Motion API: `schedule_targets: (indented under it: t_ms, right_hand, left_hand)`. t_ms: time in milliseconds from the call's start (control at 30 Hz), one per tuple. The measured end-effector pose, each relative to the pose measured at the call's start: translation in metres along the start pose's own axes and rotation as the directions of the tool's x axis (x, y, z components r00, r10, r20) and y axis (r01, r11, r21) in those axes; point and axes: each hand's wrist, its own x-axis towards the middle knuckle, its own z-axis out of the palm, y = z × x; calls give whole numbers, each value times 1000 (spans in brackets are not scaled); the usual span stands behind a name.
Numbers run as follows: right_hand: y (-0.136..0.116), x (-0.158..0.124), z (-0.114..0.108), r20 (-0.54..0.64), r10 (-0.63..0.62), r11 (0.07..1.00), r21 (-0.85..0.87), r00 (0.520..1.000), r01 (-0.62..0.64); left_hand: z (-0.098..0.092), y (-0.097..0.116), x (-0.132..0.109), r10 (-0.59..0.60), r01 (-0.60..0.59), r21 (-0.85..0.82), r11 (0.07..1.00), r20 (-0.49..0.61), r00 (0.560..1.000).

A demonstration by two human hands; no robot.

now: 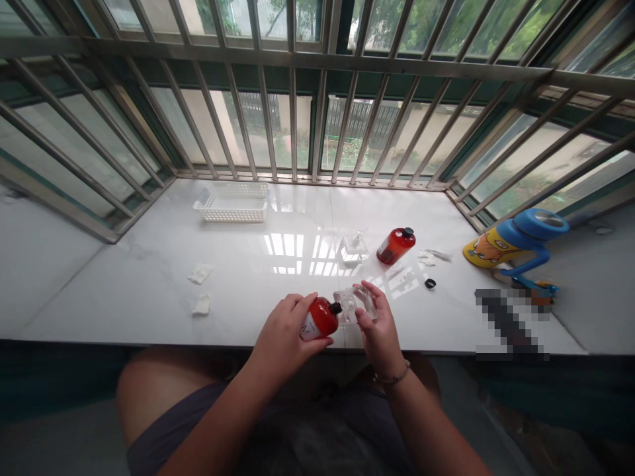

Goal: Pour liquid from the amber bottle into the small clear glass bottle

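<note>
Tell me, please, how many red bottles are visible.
2. One red bottle is in the left hand; the other bottle is on the white counter, beyond the right hand.

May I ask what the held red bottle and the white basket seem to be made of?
The held red bottle looks like glossy plastic, perhaps glass: its shoulder catches highlights. The white basket is probably molded plastic with a fairly matte finish, given its regular perforated sides.

White counter [149, 284]: basket [233, 215], clear container [353, 249], red bottle [397, 246], black ring [429, 287], white scraps [201, 305], yellow-blue flask [501, 243].
</note>
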Motion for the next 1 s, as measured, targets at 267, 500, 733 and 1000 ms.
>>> schedule_targets:
  t_ms: [267, 500, 733, 1000]
  right_hand:
    - [-9, 0, -3, 26, -55, 985, -160, 998, 58]
    - [-19, 0, 1, 20, -83, 974, -210, 996, 85]
    - [-23, 2, 0, 45, -106, 948, -295, 993, 115]
    - [-26, 3, 3, 19, -124, 956, -267, 992, 125]
  left_hand:
    - [3, -5, 0, 16, -16, -10, 1000, 10, 1000]
    - [5, -8, 0, 14, -14, -50, 999, 0, 1000]
    - [7, -11, 1, -1, 2, -115, 993, 3, 1000]
    - [10, -14, 0, -8, 9, -136, 991, 11, 1000]
